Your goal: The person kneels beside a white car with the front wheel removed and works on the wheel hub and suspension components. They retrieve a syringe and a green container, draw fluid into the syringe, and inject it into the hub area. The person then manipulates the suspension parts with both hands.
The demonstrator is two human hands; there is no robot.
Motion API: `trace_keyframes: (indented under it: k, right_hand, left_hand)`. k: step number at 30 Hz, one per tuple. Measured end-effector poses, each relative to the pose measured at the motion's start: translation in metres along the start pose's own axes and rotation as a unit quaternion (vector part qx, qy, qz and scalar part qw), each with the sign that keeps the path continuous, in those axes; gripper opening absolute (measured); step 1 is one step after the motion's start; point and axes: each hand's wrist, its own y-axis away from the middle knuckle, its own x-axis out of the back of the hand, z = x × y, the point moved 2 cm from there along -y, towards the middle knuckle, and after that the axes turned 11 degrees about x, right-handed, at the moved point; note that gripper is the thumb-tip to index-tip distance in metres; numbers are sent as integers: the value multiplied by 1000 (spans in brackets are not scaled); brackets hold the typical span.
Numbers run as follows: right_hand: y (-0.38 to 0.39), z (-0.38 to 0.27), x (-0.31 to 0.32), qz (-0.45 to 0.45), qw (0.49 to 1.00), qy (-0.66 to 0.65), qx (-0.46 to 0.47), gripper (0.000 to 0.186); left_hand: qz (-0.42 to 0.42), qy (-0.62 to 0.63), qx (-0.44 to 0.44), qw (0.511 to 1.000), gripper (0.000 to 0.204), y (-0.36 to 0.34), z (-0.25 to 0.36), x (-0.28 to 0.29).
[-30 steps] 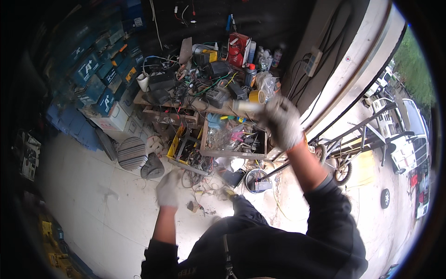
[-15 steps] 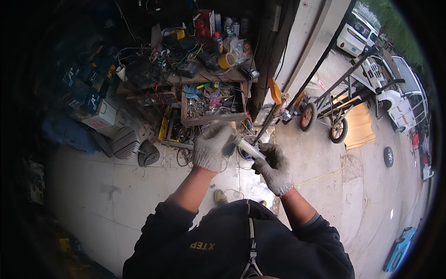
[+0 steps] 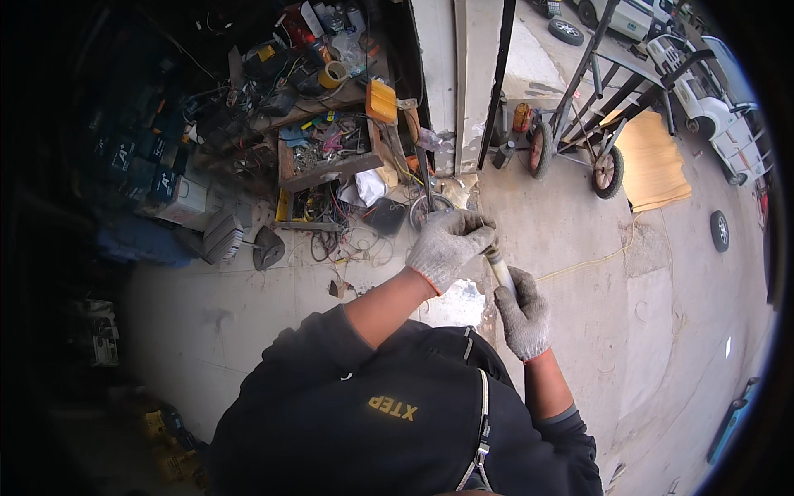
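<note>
Over a pale floor (image 3: 595,273), the left hand (image 3: 449,248) pinches one end of a white tube (image 3: 501,271) and the right hand (image 3: 525,316) holds its body, so work on it looks started but not done.

White tube (image 3: 499,271), partly hidden (lower end)

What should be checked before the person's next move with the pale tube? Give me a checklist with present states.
1. Right hand closed around the pale tube: ok.
2. Left hand at the tube's upper end: ok.
3. Left fingers firmly gripping that end: cannot tell; the contact is too small to judge.
4. Knitted gloves on both hands: ok.
5. Upper end fully visible: not ok; the left fingers partly cover it.
6. Tube's contents: cannot tell.
</note>
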Motion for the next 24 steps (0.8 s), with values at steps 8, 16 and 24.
trace_keyframes:
  k: [8,16,24]
  right_hand:
    - [-2,-25,100,52,978,164,116,32]
    - [-40,-7,214,169,963,201,61,33]
    - [-96,0,377,321,910,262,-7,36]
  left_hand:
    - [38,-71,-40,996,12,-46,-17,-111]
    - [-13,-70,-5,997,10,-165,-44,-222]
    - [-194,-146,59,968,15,-316,-44,-393]
